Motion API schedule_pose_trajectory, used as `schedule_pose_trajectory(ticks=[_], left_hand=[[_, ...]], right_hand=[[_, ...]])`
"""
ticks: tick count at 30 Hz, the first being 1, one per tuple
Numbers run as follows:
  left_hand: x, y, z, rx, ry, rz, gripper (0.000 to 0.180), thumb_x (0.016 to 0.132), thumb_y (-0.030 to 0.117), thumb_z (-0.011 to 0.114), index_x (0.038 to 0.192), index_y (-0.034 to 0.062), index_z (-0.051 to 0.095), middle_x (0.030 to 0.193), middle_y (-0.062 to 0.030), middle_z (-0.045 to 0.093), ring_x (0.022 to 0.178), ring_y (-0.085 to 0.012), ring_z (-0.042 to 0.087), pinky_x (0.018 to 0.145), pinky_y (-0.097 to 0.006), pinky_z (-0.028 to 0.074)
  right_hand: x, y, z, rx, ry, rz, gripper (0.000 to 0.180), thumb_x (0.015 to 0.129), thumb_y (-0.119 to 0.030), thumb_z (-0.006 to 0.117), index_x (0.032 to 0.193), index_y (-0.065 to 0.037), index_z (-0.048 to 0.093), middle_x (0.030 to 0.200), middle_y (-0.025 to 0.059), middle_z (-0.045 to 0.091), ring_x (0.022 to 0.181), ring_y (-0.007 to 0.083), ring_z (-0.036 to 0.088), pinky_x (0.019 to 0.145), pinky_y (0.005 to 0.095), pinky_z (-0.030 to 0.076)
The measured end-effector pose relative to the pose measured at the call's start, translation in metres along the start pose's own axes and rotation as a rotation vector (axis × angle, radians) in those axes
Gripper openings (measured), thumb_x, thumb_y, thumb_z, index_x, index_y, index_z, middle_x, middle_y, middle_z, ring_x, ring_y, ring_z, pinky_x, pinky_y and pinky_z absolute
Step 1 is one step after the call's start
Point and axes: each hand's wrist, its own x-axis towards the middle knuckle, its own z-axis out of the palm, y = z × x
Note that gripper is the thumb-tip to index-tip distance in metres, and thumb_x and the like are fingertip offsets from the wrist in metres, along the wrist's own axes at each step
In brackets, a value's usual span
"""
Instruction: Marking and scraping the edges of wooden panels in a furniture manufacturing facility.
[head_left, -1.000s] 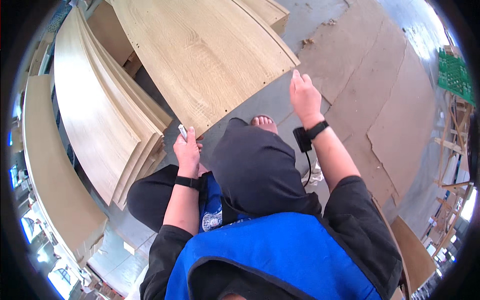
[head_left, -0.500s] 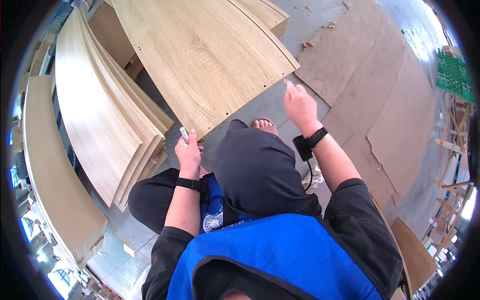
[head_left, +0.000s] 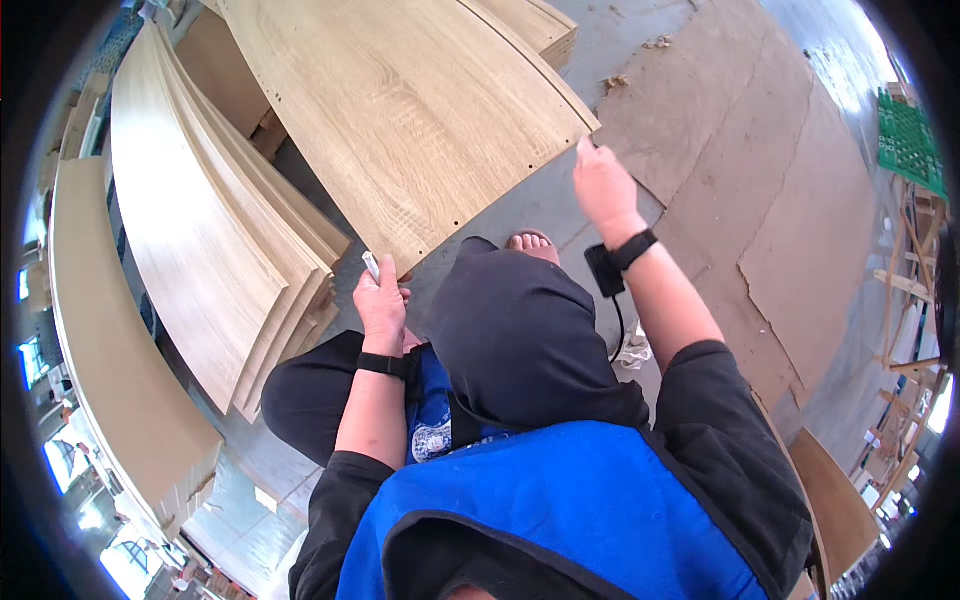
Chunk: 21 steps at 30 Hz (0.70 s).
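A light wood-grain panel with small dark holes along its near edge stretches away in front of me. At its near left corner is my left hand, closed around a short white stick-like object, with its fingertips at the panel's edge. My right hand is closed with the fingers pinched together at the panel's near right corner, touching or just beside the edge. What sits between those fingers, if anything, is hidden.
A stack of pale wood panels leans on the left, with a tan board beyond it. Torn brown cardboard sheets cover the floor on the right. A green plastic crate stands at the far right. My bent knee is between my arms.
My right hand has moved slightly up to the panel's right corner; a small whitish bit seen at its fingertips before no longer shows clearly. The left hand has barely moved.
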Motion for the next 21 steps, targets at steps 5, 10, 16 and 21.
schedule_pose_trajectory(ticks=[5, 10, 16, 21], left_hand=[[0.007, -0.007, -0.003, -0.036, 0.004, 0.009, 0.036, 0.093, 0.037, 0.059, 0.092, 0.0008, 0.057, 0.071, -0.0088, 0.066, 0.047, -0.008, 0.053, 0.044, -0.023, 0.044], [-0.003, 0.012, -0.001, 0.097, 0.004, 0.037, 0.036, 0.094, 0.036, 0.058, 0.091, 0.0001, 0.057, 0.07, -0.0089, 0.066, 0.047, -0.0082, 0.053, 0.042, -0.023, 0.043], [-0.003, 0.007, -0.004, 0.138, -0.002, 0.093, 0.036, 0.095, 0.035, 0.056, 0.088, -0.0005, 0.057, 0.07, -0.0099, 0.066, 0.047, -0.0083, 0.053, 0.042, -0.023, 0.043], [0.001, -0.006, -0.004, -0.052, -0.044, 0.097, 0.034, 0.095, 0.033, 0.057, 0.087, 0.0004, 0.056, 0.07, -0.0086, 0.065, 0.048, -0.0068, 0.051, 0.044, -0.023, 0.042]], right_hand=[[-0.031, -0.041, -0.017, 0.111, -0.13, -0.246, 0.019, 0.091, -0.014, 0.044, 0.101, -0.005, 0.056, 0.085, 0.0186, 0.06, 0.08, 0.0358, 0.065, 0.065, 0.0467, 0.054], [0.006, -0.002, -0.013, 0.077, 0.053, 0.002, 0.024, 0.093, -0.018, 0.043, 0.109, -0.005, 0.056, 0.088, 0.0196, 0.061, 0.079, 0.0375, 0.063, 0.068, 0.0457, 0.053], [-0.054, -0.028, -0.002, 0.276, -0.174, -0.438, 0.02, 0.089, -0.015, 0.047, 0.105, -0.009, 0.057, 0.086, 0.0141, 0.059, 0.071, 0.033, 0.063, 0.06, 0.0438, 0.053], [-0.012, 0.016, 0.027, 0.491, 0.346, -0.128, 0.029, 0.088, -0.014, 0.054, 0.117, -0.008, 0.057, 0.089, 0.015, 0.057, 0.079, 0.0349, 0.059, 0.066, 0.042, 0.051]])
